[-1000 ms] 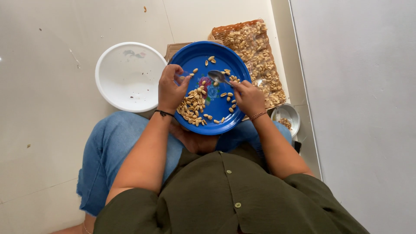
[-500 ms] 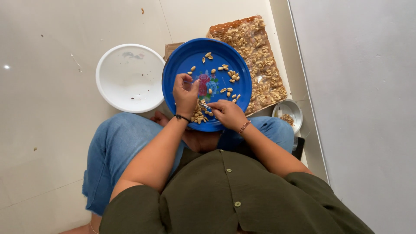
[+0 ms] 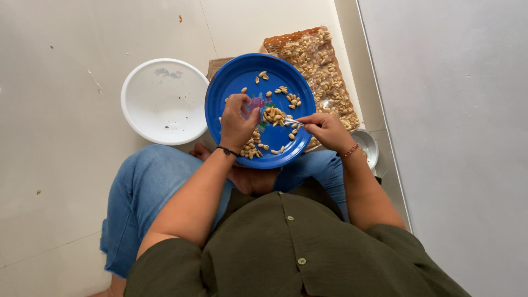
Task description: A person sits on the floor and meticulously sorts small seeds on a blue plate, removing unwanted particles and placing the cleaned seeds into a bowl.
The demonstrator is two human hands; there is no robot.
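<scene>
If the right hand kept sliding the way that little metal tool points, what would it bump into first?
The right hand points its thin metal tool leftward across the round blue plate. It would probably meet the small heap of pale peanuts at the tip first, then the left hand, though depth is unclear.

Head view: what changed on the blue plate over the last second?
The right hand swung from the plate's far right rim down to its near side, then back to the right edge, now holding a spoon with its tip at the peanuts. The left hand stayed over the blue plate. White bowl unchanged.
</scene>
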